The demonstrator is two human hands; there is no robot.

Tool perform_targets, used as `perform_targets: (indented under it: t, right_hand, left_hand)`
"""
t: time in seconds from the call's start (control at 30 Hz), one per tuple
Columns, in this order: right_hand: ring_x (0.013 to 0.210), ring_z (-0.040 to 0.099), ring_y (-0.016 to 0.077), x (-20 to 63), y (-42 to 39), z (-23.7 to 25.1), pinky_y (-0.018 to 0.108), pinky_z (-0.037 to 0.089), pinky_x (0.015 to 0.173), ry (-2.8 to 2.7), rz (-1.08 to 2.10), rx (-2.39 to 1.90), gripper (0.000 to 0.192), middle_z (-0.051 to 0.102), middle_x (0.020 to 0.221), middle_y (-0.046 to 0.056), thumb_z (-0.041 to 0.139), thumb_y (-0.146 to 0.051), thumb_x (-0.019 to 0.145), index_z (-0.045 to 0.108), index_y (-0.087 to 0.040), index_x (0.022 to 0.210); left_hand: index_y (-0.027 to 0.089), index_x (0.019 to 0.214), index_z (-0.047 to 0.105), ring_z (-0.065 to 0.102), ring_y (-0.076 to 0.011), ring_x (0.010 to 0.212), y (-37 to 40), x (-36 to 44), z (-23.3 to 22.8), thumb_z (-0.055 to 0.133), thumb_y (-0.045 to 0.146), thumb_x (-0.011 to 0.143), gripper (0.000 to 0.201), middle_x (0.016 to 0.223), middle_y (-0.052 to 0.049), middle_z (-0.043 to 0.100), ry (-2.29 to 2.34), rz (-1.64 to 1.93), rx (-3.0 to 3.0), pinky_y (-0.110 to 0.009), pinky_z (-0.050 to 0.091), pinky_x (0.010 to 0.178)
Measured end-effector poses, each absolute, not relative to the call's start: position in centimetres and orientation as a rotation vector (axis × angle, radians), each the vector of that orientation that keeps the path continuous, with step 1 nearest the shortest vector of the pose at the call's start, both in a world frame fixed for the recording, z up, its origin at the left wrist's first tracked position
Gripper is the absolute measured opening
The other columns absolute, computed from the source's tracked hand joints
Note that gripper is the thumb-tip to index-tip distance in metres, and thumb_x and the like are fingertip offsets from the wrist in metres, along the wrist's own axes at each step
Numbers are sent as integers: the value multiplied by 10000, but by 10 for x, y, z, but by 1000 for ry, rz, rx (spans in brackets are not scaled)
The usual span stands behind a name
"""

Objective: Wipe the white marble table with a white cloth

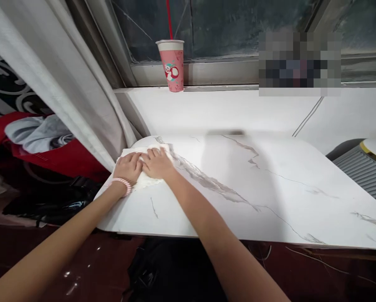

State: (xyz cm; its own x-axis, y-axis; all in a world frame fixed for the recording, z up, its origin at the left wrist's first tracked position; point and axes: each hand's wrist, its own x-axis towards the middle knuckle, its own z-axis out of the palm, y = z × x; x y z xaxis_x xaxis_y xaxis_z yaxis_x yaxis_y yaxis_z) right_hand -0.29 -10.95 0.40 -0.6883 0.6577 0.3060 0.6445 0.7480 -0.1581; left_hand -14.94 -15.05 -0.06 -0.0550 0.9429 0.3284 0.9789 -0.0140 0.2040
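Scanning left to right: red fabric with grey clothing piled on it sits far left, off the worktop, behind a white curtain that hangs down to the corner of the worktop. My left hand lies flat, fingers extended, palm down on a white cloth at the far-left corner of the marble-pattern worktop. Pink coil band on that wrist. My right hand is just beside it, touching it, also flat and open, pressing on the same cloth. Neither hand grips anything; both just rest on top. Cloth lies partly under both hands, edges showing around them, near the curtain. Further back, a pink cup with a red straw stands upright on the window ledge, well apart from my hands. Far right, a grey ribbed object beside the worktop's edge.
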Motion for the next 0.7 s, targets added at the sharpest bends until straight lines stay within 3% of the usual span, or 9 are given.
perform_targets:
  t: [0.13, 0.23, 0.4, 0.53, 0.7]
  right_hand:
    - [1384, 377, 267, 61, -93, 0, 475, 187, 1175, -2664, 66, -810, 461, 472, 1487, 131, 388, -297, 985, 477, -157, 1415]
    - [1401, 371, 241, 132, -82, -2, 446, 189, 1182, -2655, 107, -877, 462, 458, 1508, 111, 382, -298, 988, 485, -178, 1422]
    - [1414, 368, 277, 301, -93, -6, 502, 249, 1156, -2487, 34, -1295, 513, 450, 1517, 127, 315, -396, 996, 468, -192, 1441]
    - [1370, 437, 288, 430, -140, -14, 527, 332, 1115, -2283, -142, -1608, 505, 518, 1457, 131, 294, -397, 969, 522, -208, 1378]
    - [1317, 499, 289, 501, -214, -18, 559, 391, 1077, -1973, -282, -1967, 493, 579, 1388, 102, 278, -380, 935, 531, -268, 1344]
  left_hand:
    - [240, 1329, 518, 413, -305, 1380, -159, -71, -2, 362, 296, 912, 449, 1424, -96, 537, -2316, -597, -1876, -529, 230, 1187]
    - [132, 1323, 533, 403, -320, 1381, -145, 0, -1, 335, 283, 942, 456, 1432, -183, 510, -2288, -551, -1963, -532, 218, 1186]
    - [111, 1404, 472, 337, -298, 1435, -116, 153, -1, 308, 307, 975, 499, 1497, -168, 457, -2060, -520, -2378, -525, 188, 1196]
    - [81, 1349, 525, 379, -295, 1402, -125, 273, -3, 330, 329, 981, 484, 1464, -188, 483, -1698, -612, -2736, -476, 204, 1196]
    - [102, 1276, 583, 480, -271, 1288, -157, 355, -4, 358, 339, 986, 437, 1348, -176, 578, -1250, -671, -2906, -443, 274, 1159]
